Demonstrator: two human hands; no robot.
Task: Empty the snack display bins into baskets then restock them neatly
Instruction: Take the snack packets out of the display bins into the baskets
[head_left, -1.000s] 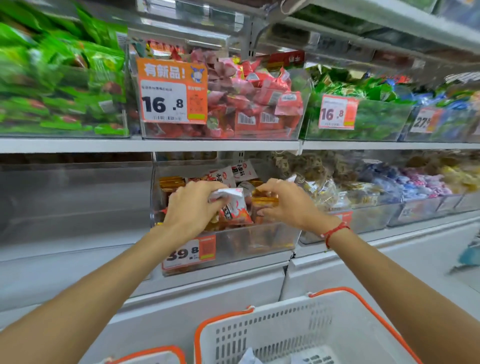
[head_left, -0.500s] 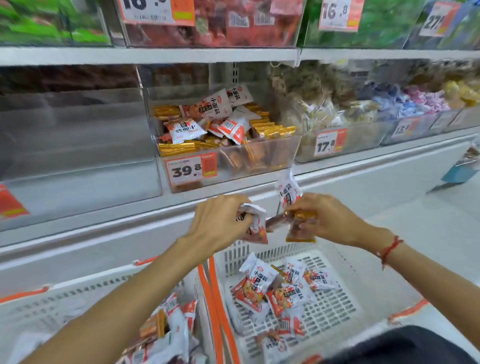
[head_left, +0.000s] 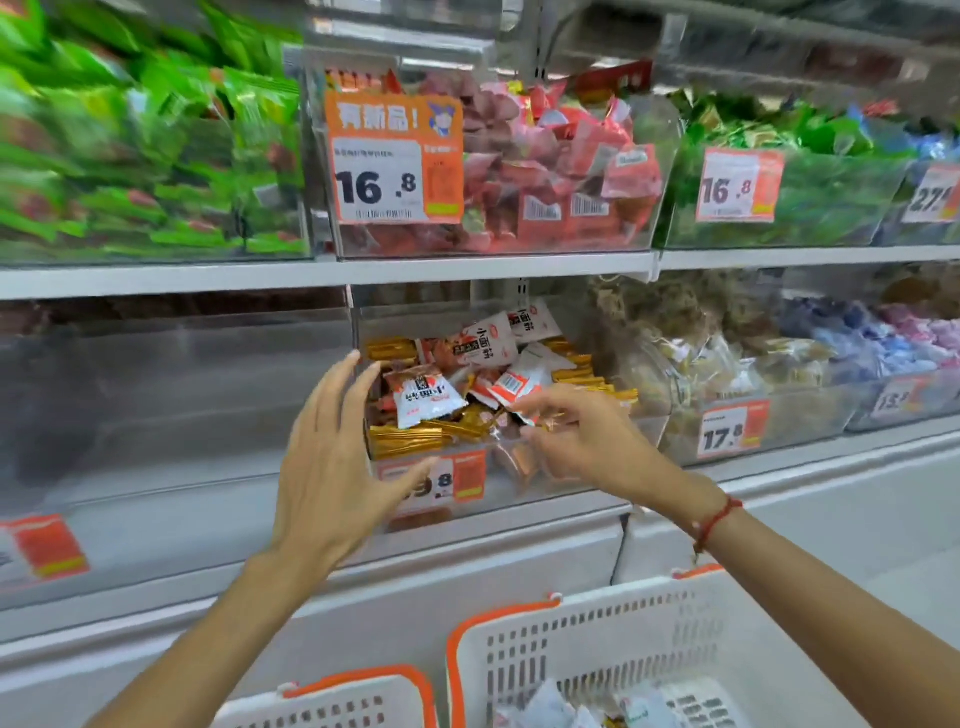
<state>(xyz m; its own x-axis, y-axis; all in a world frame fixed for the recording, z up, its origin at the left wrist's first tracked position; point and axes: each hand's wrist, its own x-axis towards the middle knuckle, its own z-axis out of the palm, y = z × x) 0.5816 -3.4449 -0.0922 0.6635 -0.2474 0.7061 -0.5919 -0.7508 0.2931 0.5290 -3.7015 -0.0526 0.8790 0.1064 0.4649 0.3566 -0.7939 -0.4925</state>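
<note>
Both hands, left (head_left: 332, 467) and right (head_left: 582, 441), hover spread-fingered, empty, at the bin (head_left: 561, 467) front rim.

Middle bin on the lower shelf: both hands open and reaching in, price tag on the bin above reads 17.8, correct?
Not quite. In the head view the tag on the bin above reads 16.8; 17.8 is on the lower bin to the right. The rest holds: left hand and right hand are open at the middle bin.

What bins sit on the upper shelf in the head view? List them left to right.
Green packet bin → red packet bin with the 16.8 tag → green sweets bin, also tagged 16.8 → blue-filled bin, cut off by the frame edge.
</note>
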